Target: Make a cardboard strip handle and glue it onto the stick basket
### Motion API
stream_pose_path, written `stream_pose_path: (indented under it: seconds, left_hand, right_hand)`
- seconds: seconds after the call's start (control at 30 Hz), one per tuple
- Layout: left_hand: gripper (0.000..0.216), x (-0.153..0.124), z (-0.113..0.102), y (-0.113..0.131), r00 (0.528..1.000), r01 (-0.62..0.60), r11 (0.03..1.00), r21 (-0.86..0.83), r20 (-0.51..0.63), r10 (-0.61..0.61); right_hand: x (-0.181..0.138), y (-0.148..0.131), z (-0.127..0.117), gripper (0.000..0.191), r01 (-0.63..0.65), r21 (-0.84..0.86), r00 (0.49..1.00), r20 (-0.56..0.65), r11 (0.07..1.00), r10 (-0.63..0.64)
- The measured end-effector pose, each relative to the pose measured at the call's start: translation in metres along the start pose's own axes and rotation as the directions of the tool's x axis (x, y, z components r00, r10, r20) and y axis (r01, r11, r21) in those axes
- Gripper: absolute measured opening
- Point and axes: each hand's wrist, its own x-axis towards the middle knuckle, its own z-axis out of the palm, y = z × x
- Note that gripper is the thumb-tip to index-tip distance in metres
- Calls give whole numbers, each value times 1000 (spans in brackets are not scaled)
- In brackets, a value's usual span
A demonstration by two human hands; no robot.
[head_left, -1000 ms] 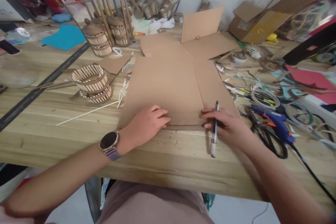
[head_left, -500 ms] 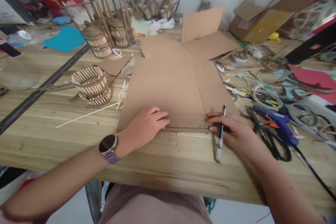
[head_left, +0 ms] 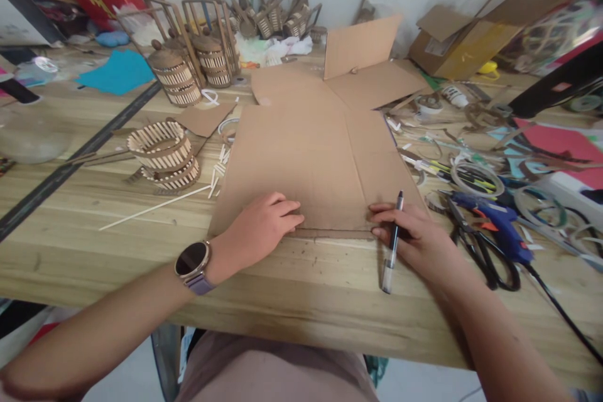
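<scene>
A flattened brown cardboard sheet [head_left: 306, 151] lies on the wooden table [head_left: 292, 289] in front of me. My left hand [head_left: 259, 226], with a watch on the wrist, rests palm down on the sheet's near edge, fingers together and curled a little. My right hand [head_left: 414, 235] presses on the near right corner of the cardboard and grips a black and white pen [head_left: 392, 245] between its fingers, the pen's tip pointing away from me.
Stick-built wooden baskets [head_left: 162, 154] and loose sticks lie to the left. Black scissors [head_left: 475, 245], a blue glue gun [head_left: 494, 223], tape rolls and paper scraps crowd the right. More cardboard boxes [head_left: 452, 38] and wooden frames stand at the back.
My right hand with the pen has shifted slightly right along the cardboard's near edge. The left hand has stayed in place.
</scene>
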Motion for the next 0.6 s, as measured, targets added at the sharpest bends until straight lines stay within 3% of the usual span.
stream_pose_path:
  seconds: [0.17,0.33,0.47,0.6]
  left_hand:
    - [23,5,-9,4,998,-25,998,65,63,21]
    - [28,29,-25,4,963,-110,993,33,252,98]
    - [57,60,-37,1,872,-199,979,-42,447,197]
    - [63,86,-42,-1,763,-243,968,-62,604,230]
  right_hand:
    - [1,-1,-1,8,22,-8,1000,0,1000,-22]
    - [0,-2,-1,8,12,-6,1000,7,1000,-12]
    - [0,-1,1,8,11,-14,1000,15,1000,-11]
    - [0,0,0,10,21,-18,1000,18,1000,-21]
